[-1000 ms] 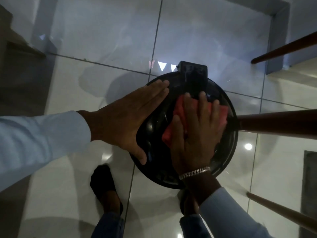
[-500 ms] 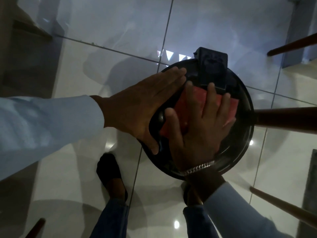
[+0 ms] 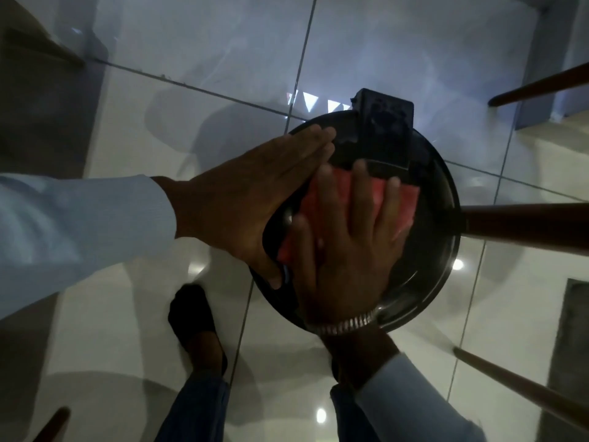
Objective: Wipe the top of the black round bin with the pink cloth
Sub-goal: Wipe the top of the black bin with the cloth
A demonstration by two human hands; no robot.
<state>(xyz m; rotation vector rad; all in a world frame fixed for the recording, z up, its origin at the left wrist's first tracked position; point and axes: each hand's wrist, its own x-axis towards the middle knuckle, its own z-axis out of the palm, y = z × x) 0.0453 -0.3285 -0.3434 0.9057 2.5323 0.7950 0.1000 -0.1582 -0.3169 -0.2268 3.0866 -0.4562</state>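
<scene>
The black round bin (image 3: 436, 250) stands on the tiled floor, seen from above, with a black hinge block at its far edge. The pink cloth (image 3: 406, 207) lies flat on the bin's lid. My right hand (image 3: 347, 250) presses down on the cloth with fingers spread, covering most of it. My left hand (image 3: 242, 199) lies flat against the bin's left rim, fingers together and pointing away from me, holding nothing.
Dark wooden furniture legs (image 3: 522, 224) reach in from the right, one touching the bin's right edge, others at upper right (image 3: 541, 86) and lower right (image 3: 519, 387). My foot in a black shoe (image 3: 191, 314) stands just left of the bin. The floor is glossy tile.
My right hand and the pink cloth have slid slightly toward the lid's near left side. The left hand stays braced on the rim. The camera has shifted a little.
</scene>
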